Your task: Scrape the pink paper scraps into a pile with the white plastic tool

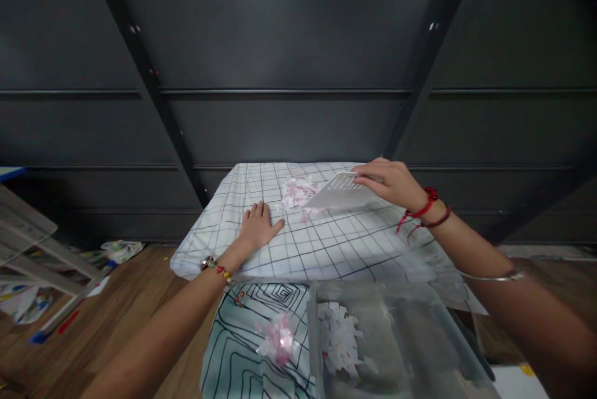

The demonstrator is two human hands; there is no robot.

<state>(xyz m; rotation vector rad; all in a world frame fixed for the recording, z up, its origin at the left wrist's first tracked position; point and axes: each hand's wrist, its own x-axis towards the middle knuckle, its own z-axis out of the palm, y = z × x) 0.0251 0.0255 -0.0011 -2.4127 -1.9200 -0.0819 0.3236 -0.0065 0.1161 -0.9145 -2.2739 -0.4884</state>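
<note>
One empty left hand, palm down with thumb spread, should press the cloth flat at left, while the right hand, clamped on the white board, should guide its low edge evenly beside the far-middle paper scraps.

Perhaps a home; wood-look floor, patterned fabric, dark panelled wall
</note>
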